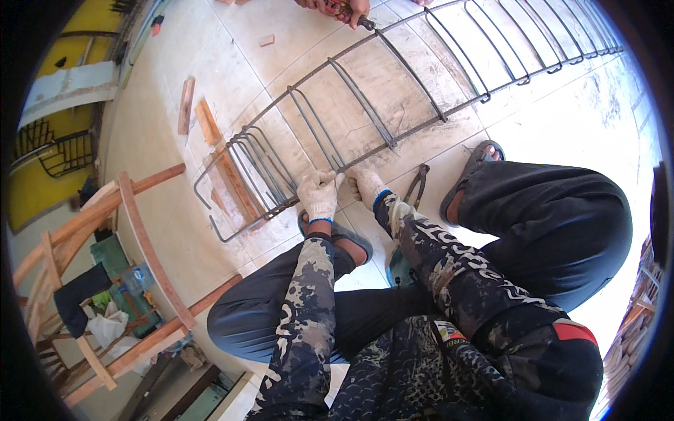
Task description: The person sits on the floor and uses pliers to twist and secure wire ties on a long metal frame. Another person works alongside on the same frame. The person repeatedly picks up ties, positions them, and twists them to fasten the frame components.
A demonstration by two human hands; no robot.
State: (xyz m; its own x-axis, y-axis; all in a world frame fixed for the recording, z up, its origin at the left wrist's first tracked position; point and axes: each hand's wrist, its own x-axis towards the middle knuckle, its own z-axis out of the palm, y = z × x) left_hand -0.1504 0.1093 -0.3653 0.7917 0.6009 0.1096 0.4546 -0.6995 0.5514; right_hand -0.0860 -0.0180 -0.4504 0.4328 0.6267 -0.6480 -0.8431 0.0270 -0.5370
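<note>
A steel rebar cage (421,131) of long bars and bent stirrups (314,128) lies across the tiles. At its near long bar, my left hand (318,195), in a whitish glove, has its fingers closed beside a stirrup joint; whatever they pinch is too small to make out. Close on the right, my gloved right hand (366,186) is curled shut just below the same bar, its contents hidden. A pair of pincers (420,184) rests on the floor between my right hand and right foot. Several stirrups (263,165) are bunched at the cage's left end.
At the top, another person's hand (358,10) holds a red-handled tool (340,10) at the far bar. Wood strips (208,123) lie left of and under the cage. A wooden frame (149,238) stands at left. My sandalled feet (472,179) are near the cage.
</note>
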